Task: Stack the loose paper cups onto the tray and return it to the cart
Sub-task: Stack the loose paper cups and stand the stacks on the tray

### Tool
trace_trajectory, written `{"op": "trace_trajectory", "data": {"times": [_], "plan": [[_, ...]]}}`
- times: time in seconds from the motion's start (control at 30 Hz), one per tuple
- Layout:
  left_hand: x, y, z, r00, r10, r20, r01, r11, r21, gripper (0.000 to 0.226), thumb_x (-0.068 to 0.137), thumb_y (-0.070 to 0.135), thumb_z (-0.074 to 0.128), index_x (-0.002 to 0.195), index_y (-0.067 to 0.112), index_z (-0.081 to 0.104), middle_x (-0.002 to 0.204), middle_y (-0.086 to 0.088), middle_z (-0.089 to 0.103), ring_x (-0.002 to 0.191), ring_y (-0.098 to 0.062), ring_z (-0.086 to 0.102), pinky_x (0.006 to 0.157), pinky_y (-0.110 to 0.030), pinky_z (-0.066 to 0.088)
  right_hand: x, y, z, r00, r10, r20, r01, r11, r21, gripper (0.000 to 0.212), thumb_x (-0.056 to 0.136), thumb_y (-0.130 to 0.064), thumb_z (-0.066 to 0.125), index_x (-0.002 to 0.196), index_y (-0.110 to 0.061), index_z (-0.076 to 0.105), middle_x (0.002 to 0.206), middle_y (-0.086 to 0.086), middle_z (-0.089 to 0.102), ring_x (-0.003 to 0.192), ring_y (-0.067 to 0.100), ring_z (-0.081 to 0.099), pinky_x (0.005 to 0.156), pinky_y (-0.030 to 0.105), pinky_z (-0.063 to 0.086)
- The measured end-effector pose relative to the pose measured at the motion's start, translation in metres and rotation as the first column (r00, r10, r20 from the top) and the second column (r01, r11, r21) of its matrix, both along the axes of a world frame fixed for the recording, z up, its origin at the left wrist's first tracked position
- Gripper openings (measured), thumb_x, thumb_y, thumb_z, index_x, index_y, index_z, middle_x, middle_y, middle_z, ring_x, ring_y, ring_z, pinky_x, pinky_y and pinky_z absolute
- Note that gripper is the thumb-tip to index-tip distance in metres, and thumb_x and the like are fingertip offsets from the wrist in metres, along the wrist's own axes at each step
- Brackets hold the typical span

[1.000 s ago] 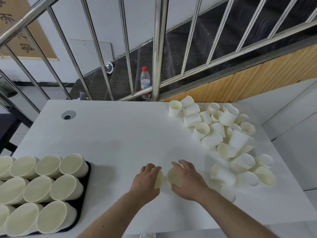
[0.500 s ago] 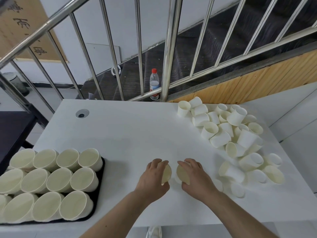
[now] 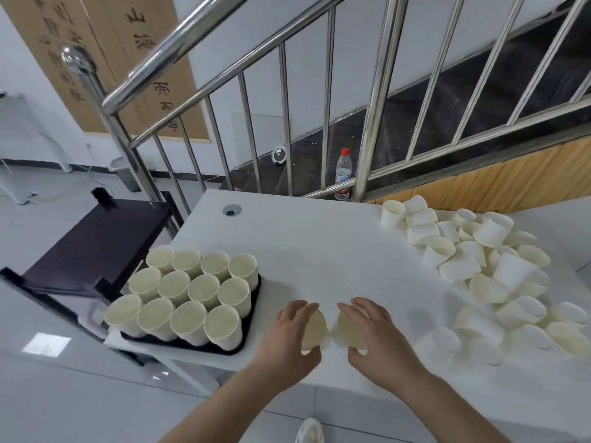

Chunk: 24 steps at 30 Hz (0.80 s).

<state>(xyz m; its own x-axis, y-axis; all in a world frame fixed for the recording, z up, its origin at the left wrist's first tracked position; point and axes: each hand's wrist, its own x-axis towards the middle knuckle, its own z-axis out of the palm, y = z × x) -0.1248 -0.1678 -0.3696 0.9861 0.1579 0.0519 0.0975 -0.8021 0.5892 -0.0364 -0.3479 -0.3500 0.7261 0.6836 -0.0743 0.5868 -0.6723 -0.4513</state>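
Gripping one paper cup in my left hand (image 3: 292,334) and another in my right hand (image 3: 372,330) at lower centre, I am judging the job about half done: the tray (image 3: 256,292) at lower left is holding twelve stacks, the loose cups (image 3: 486,266) are crowding the right, and the cart (image 3: 92,241) is waiting at the left.

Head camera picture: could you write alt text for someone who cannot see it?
A person's left hand and right hand each hold a paper cup on its side above a white table. To the left a black tray holds twelve upright cups; to the right lies a pile of loose cups.
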Motion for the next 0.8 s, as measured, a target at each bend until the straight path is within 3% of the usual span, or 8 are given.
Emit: {"op": "trace_trajectory", "data": {"times": [0.17, 0.43, 0.67, 0.8], "plan": [[-0.030, 0.031, 0.012, 0.996, 0.059, 0.074, -0.058, 0.998, -0.009, 0.066, 0.080, 0.030, 0.060, 0.142, 0.026, 0.035, 0.141, 0.010, 0.034, 0.124, -0.010, 0.042, 0.096, -0.015, 0.035, -0.023, 0.030, 0.012, 0.999, 0.047, 0.016, -0.048, 0.999, 0.026, 0.071, 0.086, -0.020, 0.054, 0.149, -0.037, 0.026, 0.150, -0.016, 0.017, 0.140, 0.005, 0.014, 0.094, 0.019, 0.044], [-0.048, 0.107, 0.016, 0.984, 0.137, 0.111, -0.135, 0.991, -0.026, 0.070, 0.075, 0.036, 0.056, 0.142, 0.024, 0.038, 0.143, 0.008, 0.035, 0.128, -0.012, 0.040, 0.100, -0.022, 0.039, -0.039, 0.105, 0.023, 0.997, 0.070, 0.020, -0.071, 0.996, 0.048, 0.068, 0.087, -0.020, 0.054, 0.148, -0.033, 0.029, 0.150, -0.015, 0.018, 0.141, 0.006, 0.015, 0.097, 0.023, 0.044], [-0.054, 0.231, 0.015, 0.977, 0.176, 0.121, -0.177, 0.984, -0.004, 0.068, 0.079, 0.032, 0.064, 0.141, 0.027, 0.038, 0.142, 0.012, 0.035, 0.127, -0.011, 0.040, 0.091, -0.021, 0.043, -0.044, 0.225, 0.021, 0.998, 0.058, -0.014, -0.057, 0.995, 0.077, 0.070, 0.086, -0.019, 0.055, 0.147, -0.037, 0.029, 0.150, -0.017, 0.018, 0.139, 0.004, 0.016, 0.098, 0.021, 0.041], [-0.048, 0.285, 0.015, 0.976, 0.189, 0.111, -0.193, 0.981, 0.022, 0.069, 0.079, 0.029, 0.067, 0.142, 0.023, 0.038, 0.142, 0.009, 0.037, 0.129, -0.013, 0.039, 0.100, -0.017, 0.032, -0.044, 0.277, 0.020, 0.999, 0.039, -0.025, -0.037, 0.996, 0.082, 0.070, 0.085, -0.018, 0.058, 0.147, -0.036, 0.030, 0.150, -0.016, 0.018, 0.139, 0.005, 0.016, 0.097, 0.022, 0.042]]}}
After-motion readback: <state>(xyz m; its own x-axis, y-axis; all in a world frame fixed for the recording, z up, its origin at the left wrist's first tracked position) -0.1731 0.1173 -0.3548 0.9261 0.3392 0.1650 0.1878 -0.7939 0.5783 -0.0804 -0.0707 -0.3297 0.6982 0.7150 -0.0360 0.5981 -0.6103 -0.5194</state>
